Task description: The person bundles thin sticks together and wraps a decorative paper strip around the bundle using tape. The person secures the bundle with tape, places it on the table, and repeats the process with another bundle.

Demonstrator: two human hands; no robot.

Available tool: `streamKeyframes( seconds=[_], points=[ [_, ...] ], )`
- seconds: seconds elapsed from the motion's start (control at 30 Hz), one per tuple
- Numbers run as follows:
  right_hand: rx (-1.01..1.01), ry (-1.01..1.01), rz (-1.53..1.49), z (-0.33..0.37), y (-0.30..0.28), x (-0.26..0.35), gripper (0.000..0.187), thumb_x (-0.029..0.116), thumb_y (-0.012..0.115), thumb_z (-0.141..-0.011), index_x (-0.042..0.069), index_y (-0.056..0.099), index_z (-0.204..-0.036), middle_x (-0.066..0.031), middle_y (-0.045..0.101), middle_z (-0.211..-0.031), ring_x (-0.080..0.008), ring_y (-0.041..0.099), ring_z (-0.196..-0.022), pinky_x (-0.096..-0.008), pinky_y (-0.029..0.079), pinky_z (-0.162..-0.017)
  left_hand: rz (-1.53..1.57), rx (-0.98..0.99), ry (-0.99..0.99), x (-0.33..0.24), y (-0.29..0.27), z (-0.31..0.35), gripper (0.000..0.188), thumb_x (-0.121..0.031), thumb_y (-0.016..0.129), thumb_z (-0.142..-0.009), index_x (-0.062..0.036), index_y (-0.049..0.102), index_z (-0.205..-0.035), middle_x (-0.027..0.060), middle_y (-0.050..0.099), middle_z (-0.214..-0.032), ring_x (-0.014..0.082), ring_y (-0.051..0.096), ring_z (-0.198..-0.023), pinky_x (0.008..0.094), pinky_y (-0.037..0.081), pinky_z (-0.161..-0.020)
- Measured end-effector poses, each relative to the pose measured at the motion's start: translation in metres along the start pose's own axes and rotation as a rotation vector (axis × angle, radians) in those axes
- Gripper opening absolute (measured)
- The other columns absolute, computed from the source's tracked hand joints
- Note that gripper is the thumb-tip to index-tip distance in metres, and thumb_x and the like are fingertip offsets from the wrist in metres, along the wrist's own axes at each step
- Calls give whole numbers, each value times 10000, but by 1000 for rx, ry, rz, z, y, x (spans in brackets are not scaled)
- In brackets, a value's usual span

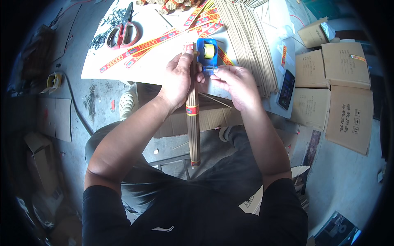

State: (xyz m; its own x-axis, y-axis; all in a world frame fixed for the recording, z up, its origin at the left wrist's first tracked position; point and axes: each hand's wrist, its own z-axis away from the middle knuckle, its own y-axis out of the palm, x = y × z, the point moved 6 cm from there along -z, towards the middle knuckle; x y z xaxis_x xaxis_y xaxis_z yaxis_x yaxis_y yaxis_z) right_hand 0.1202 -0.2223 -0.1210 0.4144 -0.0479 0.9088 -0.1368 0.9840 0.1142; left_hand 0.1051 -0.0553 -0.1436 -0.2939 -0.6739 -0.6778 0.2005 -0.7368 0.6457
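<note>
My left hand (179, 76) is closed around the upper part of a bundle of incense sticks (192, 135). The bundle points down toward my lap, with red and yellow paper bands at its top, middle and lower end. Just right of it, on the table, stands a blue tape dispenser (212, 43) with a yellow-cored roll of tape (209, 51). My right hand (238, 84) has thumb and fingers pinched together at the dispenser's near end. What lies between those fingertips is too small to make out.
Loose sticks (250, 45) spread along the table's right side, near a phone (286, 90). Red-handled scissors (123, 35) and printed paper strips (156, 41) lie on the left. More bundles (170, 5) sit at the far edge. Cardboard boxes (344, 65) stand on the right.
</note>
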Motion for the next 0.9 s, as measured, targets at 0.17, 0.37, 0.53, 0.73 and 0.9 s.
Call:
streamKeyframes(
  seconds=[0.17, 0.37, 0.53, 0.73, 0.9],
  points=[
    [-72, 169, 141, 6, -6, -1, 338, 269, 730, -984, -44, 707, -1109, -120, 730, -1025, -182, 743, -846, -330, 625, -711, 42, -13, -11, -4, 5, 4, 304, -328, 520, -1143, -32, 528, -1073, 94, 572, -855, 191, 557, -702, 369, 531, -710],
    [-14, 293, 137, 13, 0, -2, 349, 314, 740, -988, -6, 718, -1125, -102, 743, -1025, -186, 756, -802, -309, 628, -681, 34, -9, -5, -4, 5, 4, 307, -329, 521, -1143, -28, 534, -1083, 95, 575, -852, 187, 556, -703, 361, 523, -709],
    [1, 304, 44, 10, 2, -10, 265, 284, 721, -1013, 30, 744, -1083, -57, 769, -962, -125, 740, -769, -275, 622, -672, 43, 7, 10, -3, 4, 2, 315, -336, 525, -1142, -26, 540, -1086, 97, 581, -853, 186, 561, -706, 352, 517, -705],
    [-11, 278, -82, 6, 3, -20, 184, 214, 763, -964, 35, 750, -1006, -50, 749, -909, -126, 717, -789, -279, 604, -683, 37, -6, 4, -3, 5, 2, 319, -337, 520, -1143, -23, 543, -1094, 99, 588, -858, 187, 566, -706, 344, 519, -703],
    [-43, 232, -102, 6, 3, -20, 136, 180, 757, -938, 45, 743, -939, -42, 747, -901, -112, 697, -778, -274, 589, -687, 33, -6, 2, -3, 5, 2, 319, -331, 513, -1146, -14, 541, -1117, 101, 589, -859, 187, 570, -706, 346, 522, -702]
  ],
)
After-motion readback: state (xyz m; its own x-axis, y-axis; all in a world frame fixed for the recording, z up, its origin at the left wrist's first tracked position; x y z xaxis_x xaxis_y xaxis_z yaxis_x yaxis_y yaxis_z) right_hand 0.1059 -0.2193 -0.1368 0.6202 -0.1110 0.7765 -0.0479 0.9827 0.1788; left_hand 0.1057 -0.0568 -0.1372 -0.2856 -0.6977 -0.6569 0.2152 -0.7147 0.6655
